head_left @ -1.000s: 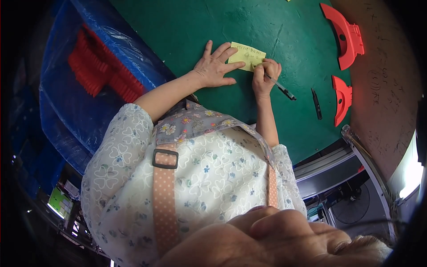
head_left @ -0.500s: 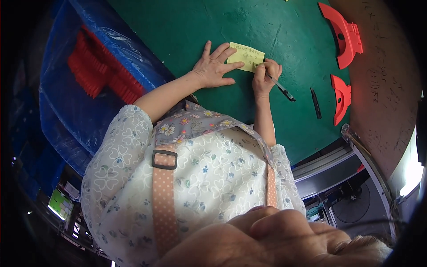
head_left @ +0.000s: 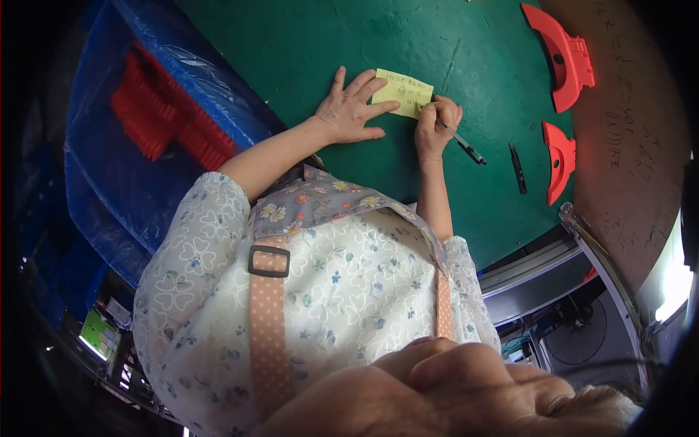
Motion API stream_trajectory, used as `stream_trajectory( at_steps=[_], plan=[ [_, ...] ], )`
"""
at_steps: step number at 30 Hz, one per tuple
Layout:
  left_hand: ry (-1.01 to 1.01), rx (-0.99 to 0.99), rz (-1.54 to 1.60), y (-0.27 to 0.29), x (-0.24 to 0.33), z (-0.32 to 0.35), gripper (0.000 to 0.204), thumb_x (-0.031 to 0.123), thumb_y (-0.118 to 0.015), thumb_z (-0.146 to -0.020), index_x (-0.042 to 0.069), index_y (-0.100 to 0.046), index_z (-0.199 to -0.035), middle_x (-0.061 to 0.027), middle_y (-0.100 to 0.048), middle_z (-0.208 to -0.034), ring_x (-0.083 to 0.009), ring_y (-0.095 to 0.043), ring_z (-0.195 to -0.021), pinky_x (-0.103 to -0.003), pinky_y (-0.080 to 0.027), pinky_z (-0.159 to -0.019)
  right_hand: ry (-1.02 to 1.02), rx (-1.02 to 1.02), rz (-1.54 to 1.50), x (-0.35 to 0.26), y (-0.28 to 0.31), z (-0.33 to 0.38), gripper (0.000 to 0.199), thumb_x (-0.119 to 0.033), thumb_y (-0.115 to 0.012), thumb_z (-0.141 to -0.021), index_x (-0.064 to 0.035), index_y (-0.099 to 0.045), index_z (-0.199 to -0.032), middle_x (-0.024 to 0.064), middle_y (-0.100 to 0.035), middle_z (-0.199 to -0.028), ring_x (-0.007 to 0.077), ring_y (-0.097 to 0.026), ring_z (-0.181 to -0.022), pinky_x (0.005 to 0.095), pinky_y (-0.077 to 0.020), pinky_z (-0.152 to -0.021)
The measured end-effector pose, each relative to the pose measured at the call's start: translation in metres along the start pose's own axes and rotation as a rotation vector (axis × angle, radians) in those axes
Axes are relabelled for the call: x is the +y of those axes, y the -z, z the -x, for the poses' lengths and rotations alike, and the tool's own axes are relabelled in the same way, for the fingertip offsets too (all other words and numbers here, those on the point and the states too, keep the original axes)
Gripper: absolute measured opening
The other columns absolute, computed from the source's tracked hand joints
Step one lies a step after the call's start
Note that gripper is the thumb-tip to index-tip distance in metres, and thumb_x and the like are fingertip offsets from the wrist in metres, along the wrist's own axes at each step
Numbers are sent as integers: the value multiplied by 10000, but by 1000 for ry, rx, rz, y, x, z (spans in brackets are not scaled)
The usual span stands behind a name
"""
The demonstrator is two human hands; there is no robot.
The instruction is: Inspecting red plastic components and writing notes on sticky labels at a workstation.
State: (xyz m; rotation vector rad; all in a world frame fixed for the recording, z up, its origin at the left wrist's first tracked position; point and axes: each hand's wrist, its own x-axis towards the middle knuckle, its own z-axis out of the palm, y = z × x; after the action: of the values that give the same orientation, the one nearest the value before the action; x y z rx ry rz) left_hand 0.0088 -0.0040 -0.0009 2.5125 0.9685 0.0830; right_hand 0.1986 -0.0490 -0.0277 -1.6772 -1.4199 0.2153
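A small yellow paper note [head_left: 402, 89] with handwriting lies on the green tabletop [head_left: 306, 44]. My left hand [head_left: 352, 111] is spread flat, its fingertips on the note's left side and its thumb on the table below. At the note's lower right corner, my right hand [head_left: 435, 125] is closed round a pen [head_left: 464, 146]. The pen's back end slants down to the right, and its tip is on or very near the paper, mostly hidden by my fingers.
A black slim knife-like tool [head_left: 517, 168] lies right of the pen. Two curved red plastic parts [head_left: 564, 62] stand along the table's right edge by a brown board [head_left: 619, 109] with writing. To the left, a blue plastic-lined container [head_left: 95, 175] holds several stacked red parts [head_left: 156, 113].
My right hand and the pen have shifted very slightly right along the note, and a little more writing shows near the tip. The left hand stays in place.
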Motion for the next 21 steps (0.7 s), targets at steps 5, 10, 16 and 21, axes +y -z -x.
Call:
stream_trajectory(
  at_steps=[5, 10, 16, 21],
  plan=[
    [0, 4, 1, -1, 0, 1, 594, 487, -638, -654, 369, -464, -1209, -54, -285, -1320, -242, -156, -1284, -628, -72, -980, -27, 14, -19, -1, 0, 0, 56, -79, -506, -736, -67, -474, -693, 106, -580, -800, 250, -543, -788, 419, -318, -842],
    [-5, 12, -3, -1, 0, 0, 593, 487, -636, -655, 371, -462, -1210, -53, -287, -1317, -241, -156, -1285, -626, -76, -979, -52, 10, -24, 1, 1, 4, 54, -89, -511, -737, -75, -478, -696, 105, -584, -800, 251, -552, -811, 472, -273, -918],
    [-7, 20, 2, -2, -1, 1, 586, 484, -637, -654, 362, -471, -1202, -54, -288, -1313, -243, -159, -1283, -626, -79, -977, -16, -39, -19, 4, 2, 5, 50, -89, -514, -733, -79, -479, -699, 105, -587, -808, 250, -555, -817, 499, -250, -937],
    [-6, 18, 9, -2, -1, 1, 588, 483, -638, -652, 361, -471, -1202, -55, -282, -1316, -244, -159, -1282, -627, -77, -978, -44, 35, 13, 5, 2, 1, 43, -80, -507, -739, -73, -474, -712, 110, -583, -809, 259, -547, -798, 454, -291, -904]
  ],
)
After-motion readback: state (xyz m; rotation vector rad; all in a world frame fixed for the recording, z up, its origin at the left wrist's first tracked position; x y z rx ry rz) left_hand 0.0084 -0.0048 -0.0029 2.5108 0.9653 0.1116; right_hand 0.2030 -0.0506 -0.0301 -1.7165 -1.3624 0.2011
